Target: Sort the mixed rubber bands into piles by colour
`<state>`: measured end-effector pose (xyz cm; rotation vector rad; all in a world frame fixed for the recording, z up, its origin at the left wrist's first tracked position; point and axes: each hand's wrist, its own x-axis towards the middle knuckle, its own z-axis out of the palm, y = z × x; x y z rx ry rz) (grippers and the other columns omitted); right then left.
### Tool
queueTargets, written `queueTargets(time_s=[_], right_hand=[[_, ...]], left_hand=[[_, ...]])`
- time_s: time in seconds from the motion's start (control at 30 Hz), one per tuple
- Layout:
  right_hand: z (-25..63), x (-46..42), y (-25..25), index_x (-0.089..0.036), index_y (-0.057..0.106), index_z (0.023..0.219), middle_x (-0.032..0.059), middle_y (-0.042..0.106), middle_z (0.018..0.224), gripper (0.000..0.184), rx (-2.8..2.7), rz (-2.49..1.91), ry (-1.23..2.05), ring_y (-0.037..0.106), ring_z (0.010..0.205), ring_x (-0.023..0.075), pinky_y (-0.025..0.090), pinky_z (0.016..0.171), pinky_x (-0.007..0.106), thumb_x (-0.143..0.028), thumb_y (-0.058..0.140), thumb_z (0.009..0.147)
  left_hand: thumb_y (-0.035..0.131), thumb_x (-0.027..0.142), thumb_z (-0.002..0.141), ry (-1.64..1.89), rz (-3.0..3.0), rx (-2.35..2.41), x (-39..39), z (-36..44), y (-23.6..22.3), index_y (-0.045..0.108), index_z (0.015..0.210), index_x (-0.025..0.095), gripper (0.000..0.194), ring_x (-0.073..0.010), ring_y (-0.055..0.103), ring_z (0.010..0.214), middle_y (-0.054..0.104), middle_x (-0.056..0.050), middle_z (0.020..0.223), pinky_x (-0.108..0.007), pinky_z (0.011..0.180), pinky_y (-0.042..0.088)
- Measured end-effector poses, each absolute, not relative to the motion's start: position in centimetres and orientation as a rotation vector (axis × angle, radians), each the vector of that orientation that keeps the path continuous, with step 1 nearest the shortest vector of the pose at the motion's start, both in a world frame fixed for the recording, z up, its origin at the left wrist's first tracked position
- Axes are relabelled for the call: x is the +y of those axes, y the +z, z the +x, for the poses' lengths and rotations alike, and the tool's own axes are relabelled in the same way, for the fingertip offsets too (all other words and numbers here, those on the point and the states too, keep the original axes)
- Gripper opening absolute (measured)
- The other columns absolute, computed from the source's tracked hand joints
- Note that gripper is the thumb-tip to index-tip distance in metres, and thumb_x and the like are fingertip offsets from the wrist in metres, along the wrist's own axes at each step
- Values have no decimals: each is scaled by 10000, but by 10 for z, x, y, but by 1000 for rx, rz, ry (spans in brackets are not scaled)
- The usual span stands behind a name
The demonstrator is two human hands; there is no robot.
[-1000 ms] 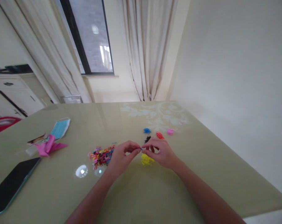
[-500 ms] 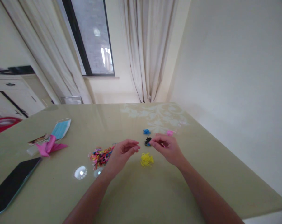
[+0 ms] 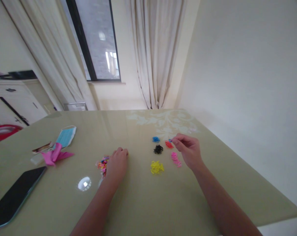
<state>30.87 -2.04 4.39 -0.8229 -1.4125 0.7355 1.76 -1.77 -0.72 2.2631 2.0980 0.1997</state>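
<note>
Between the thumb and fingertips of my right hand (image 3: 188, 149) is a small blue rubber band (image 3: 170, 140), held just over a small red pile of rubber bands (image 3: 168, 144). A pink pile (image 3: 176, 159) lies close below that hand. To its left are a blue pile (image 3: 155, 139), a black pile (image 3: 158, 149) and a yellow pile (image 3: 157, 167). My left hand (image 3: 117, 164) is bent down over the right part of a mixed-colour pile of bands (image 3: 103, 165), fingers curled close together. Its fingertips are mostly hidden.
On the left of the glossy table (image 3: 138, 203) lie a dark phone or tablet (image 3: 17, 195), a pink piece of cloth or plastic (image 3: 55, 155) and a blue face mask (image 3: 66, 136). A round shiny disc (image 3: 84, 184) sits near my left forearm. A wall (image 3: 249, 82) borders the right side.
My left hand has moved left and down onto the mixed pile. My right hand has shifted right with the blue band, uncovering the black, red and pink piles.
</note>
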Motion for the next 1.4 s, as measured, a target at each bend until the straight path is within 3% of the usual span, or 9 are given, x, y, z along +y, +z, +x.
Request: queueTargets(time_s=[0.1,0.23,0.4,0.53,0.63,0.87,1.07,1.27,1.4], right_hand=[[307,6,37,-188,791,823,18,649,629,298,-1544,-1066,681,529,552,136,411,509,261,-477,740,878],[297,55,22,-177,822,827,63,759,705,198,-1840,-1449,490,647,628,171,475,610,276,-320,695,877],[287,89,7,-193,826,705,97,788,726,160,-1887,-1547,395,707,689,235,491,684,322,-206,713,817],[294,76,5,-197,840,750,104,803,776,197,-1874,-1536,334,727,743,263,495,720,346,-234,680,859],[304,48,5,-195,845,844,105,809,844,250,-1816,-1505,287,724,772,253,507,747,349,-311,636,917],[298,0,-2,-176,808,884,75,750,765,332,-1725,-1208,392,606,636,179,459,605,298,-442,631,974],[274,-16,-2,-191,784,1108,41,707,825,342,-1876,-978,592,568,644,141,463,608,273,-467,771,906],[276,-23,8,-197,799,907,24,668,750,183,-1944,-945,602,550,650,137,443,628,275,-351,716,963],[277,-24,10,-192,787,908,27,676,763,170,-1934,-934,619,557,659,138,446,626,271,-348,732,948]], left_hand=[[444,156,1015,253,2189,2096,-13,18,-7,724,1000,169,280,-259,695,1018,712,-118,1070,-340,862,473],[462,174,1014,310,2156,2090,-10,20,-9,737,993,173,275,-260,696,1013,723,-110,1068,-342,839,484],[469,150,1002,449,2171,2042,-10,21,-12,747,1079,193,292,-269,683,1079,753,-110,1111,-365,908,489],[520,153,977,563,2154,1994,-8,20,-13,763,1046,190,256,-279,691,1072,781,-102,1092,-388,947,496],[514,173,987,666,2119,1948,-4,17,-11,763,1038,199,256,-248,708,1049,792,-81,1096,-363,949,510],[657,323,894,1282,1612,1403,-8,33,-6,743,979,187,182,-229,759,880,809,-71,927,-355,845,581],[758,408,847,1238,1384,1108,-29,55,1,734,980,185,261,-216,784,893,824,-68,920,-319,833,598],[801,441,825,1169,1319,1065,-36,60,1,728,989,188,310,-208,786,886,831,-67,903,-307,831,596],[803,461,824,1135,1313,1059,-37,60,-1,729,976,185,323,-206,781,883,827,-65,886,-308,833,593]])
